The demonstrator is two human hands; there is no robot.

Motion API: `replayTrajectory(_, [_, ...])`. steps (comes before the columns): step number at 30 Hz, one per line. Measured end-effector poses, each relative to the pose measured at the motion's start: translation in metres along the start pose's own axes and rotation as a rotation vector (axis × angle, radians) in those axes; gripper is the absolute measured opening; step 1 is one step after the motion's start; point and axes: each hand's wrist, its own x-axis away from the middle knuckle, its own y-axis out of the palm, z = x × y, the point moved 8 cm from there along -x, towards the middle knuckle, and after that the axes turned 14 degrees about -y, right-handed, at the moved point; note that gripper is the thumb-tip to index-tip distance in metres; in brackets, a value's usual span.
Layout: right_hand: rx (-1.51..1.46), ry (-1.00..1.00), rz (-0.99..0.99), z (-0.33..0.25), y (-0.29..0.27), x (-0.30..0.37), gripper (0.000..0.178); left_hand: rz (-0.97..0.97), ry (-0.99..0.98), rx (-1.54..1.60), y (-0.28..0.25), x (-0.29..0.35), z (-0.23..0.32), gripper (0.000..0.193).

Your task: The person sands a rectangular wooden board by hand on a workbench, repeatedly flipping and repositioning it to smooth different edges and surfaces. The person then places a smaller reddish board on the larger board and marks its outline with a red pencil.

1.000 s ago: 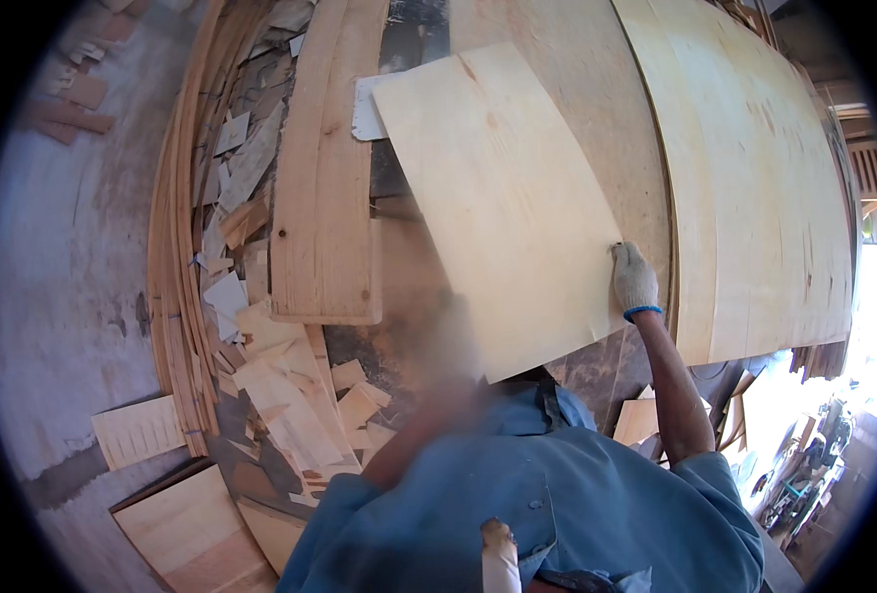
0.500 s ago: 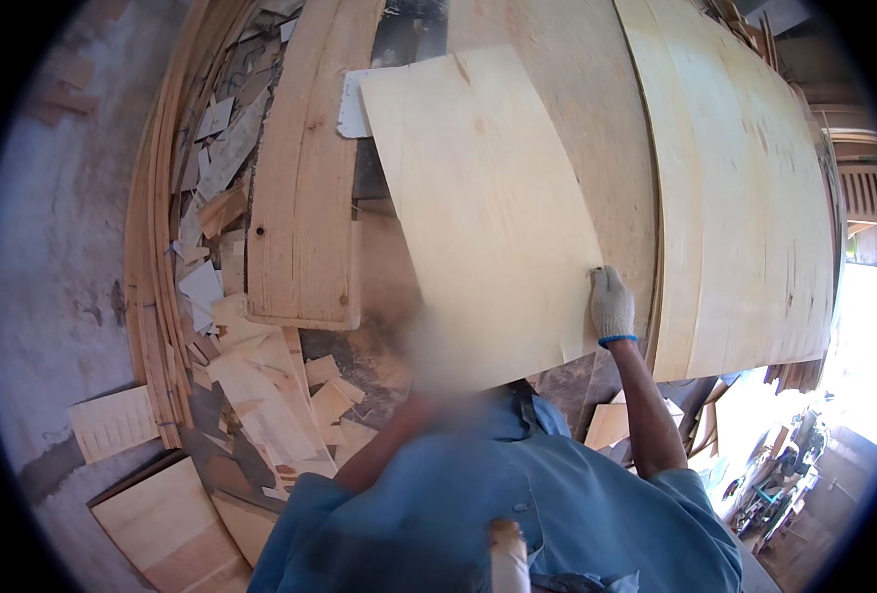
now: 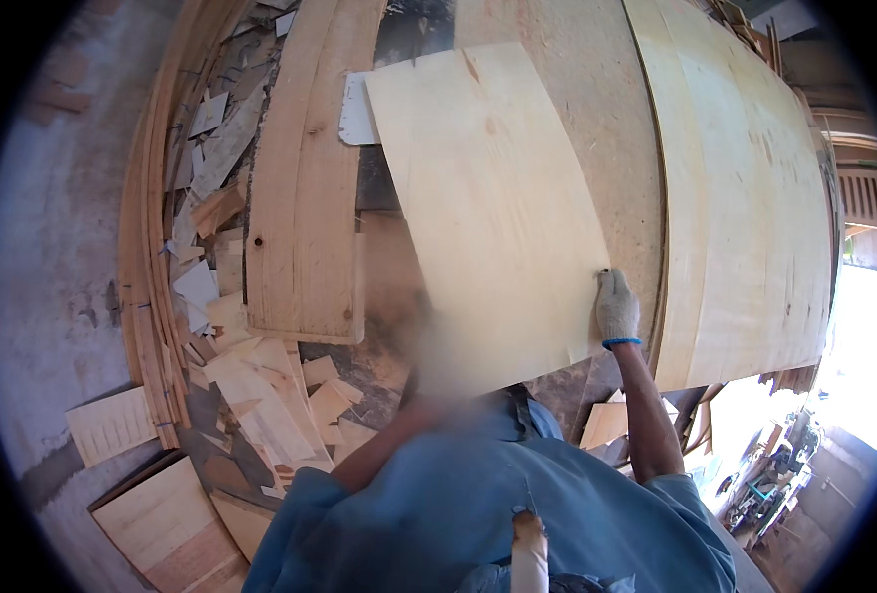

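I see the right hand (image 3: 616, 308), in a white glove with a blue cuff, at about three o'clock of the frame's middle, its fingers closed over the right edge of a thin pale veneer sheet (image 3: 488, 208). That sheet lies tilted across the bench (image 3: 596, 109), running from eleven o'clock down toward five. My left hand is hidden; a forearm reaches up under the sheet's lower edge at six o'clock, so I cannot tell how that hand stands. At three o'clock, just beside the gloved hand, a large stack of veneer (image 3: 745, 198) covers the bench. At nine o'clock lies a long plank (image 3: 305, 198), and beyond it offcuts (image 3: 260, 395) litter the floor (image 3: 53, 257).
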Motion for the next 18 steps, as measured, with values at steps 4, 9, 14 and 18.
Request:
replayTrajectory(4, [-0.086,0.129,0.002,-0.001,-0.003,-0.010,0.023,-0.187,-0.373,0.435,0.003,-0.003,0.021,0.051])
replayTrajectory(9, [-0.071,0.004,0.070,-0.016,-0.012,-0.024,0.024,-0.122,0.082,-0.036,-0.007,-0.024,0.041,0.054])
replayTrajectory(14, [-0.153,0.224,-0.004,0.016,0.015,-0.013,0.022,-0.148,-0.091,-0.019,-0.014,-0.014,0.032,0.055])
replayTrajectory(18, [-0.078,0.030,-0.040,-0.010,0.015,0.022,0.024,-0.201,-0.527,0.418,-0.013,0.013,-0.028,0.051])
